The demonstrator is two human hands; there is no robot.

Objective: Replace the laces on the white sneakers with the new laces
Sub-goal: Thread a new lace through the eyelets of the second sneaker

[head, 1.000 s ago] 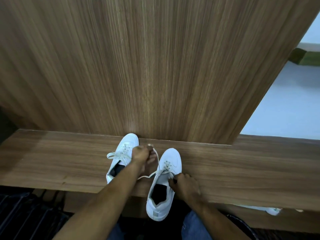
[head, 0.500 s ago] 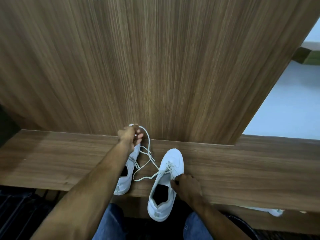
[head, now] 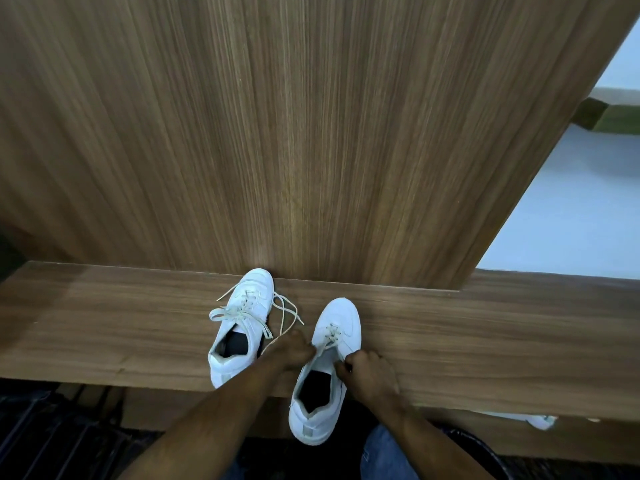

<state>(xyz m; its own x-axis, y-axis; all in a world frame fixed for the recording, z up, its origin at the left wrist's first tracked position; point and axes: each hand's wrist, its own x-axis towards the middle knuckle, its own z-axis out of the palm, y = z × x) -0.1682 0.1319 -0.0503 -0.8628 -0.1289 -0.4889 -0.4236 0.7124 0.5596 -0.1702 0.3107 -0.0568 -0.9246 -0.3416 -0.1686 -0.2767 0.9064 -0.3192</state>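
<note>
Sneakers, both white, stand on the wooden bench (head: 485, 348), toes toward the far wooden panel (head: 311, 133). On the left, the left sneaker (head: 239, 327) has its cream lace (head: 242, 311) loose, ends trailing onto the bench on both sides. Just right of it, the left hand (head: 292, 349) pinches a lace strand (head: 320, 348) of the right sneaker (head: 325, 372), whose heel overhangs the near edge. The right hand (head: 369, 375) grips that sneaker's right side, fingers curled at the collar.
</note>
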